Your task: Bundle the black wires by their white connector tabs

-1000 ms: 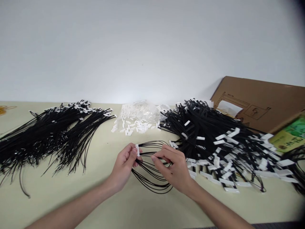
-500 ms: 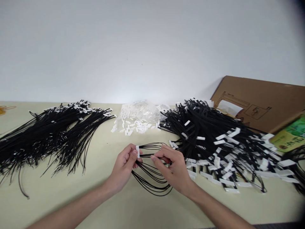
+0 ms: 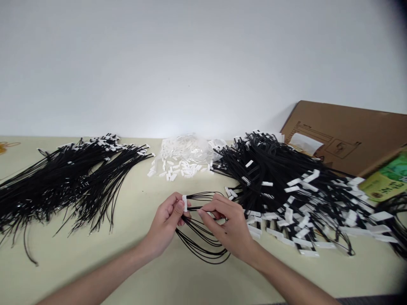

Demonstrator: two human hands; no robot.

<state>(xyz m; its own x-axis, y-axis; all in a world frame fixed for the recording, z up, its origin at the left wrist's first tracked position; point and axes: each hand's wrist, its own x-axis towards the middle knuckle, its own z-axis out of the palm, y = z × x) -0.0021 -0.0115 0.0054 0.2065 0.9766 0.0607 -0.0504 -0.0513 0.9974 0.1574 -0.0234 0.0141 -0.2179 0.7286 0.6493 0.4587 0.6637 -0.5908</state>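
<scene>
Between the thumb and fingers of my left hand (image 3: 170, 218) is a white connector (image 3: 185, 203), held upright. Thin black wires (image 3: 203, 250) run from it to the right and loop below both hands. My right hand (image 3: 227, 222) pinches a black wire a short way right of the connector, thumb and index fingertip together. Its other fingers are curled, and the wire ends near them are partly hidden.
Bundles of black wires (image 3: 63, 178) lie at the left. A clear plastic bag (image 3: 190, 146) with loose white connectors (image 3: 184, 168) sits at the back centre. More wires with white connectors (image 3: 270, 169) and a cardboard box (image 3: 343, 135) are at the right.
The fingertips of my right hand have shifted slightly left, closer to the white connector. My left hand keeps its hold, and the connector has moved very slightly.
</scene>
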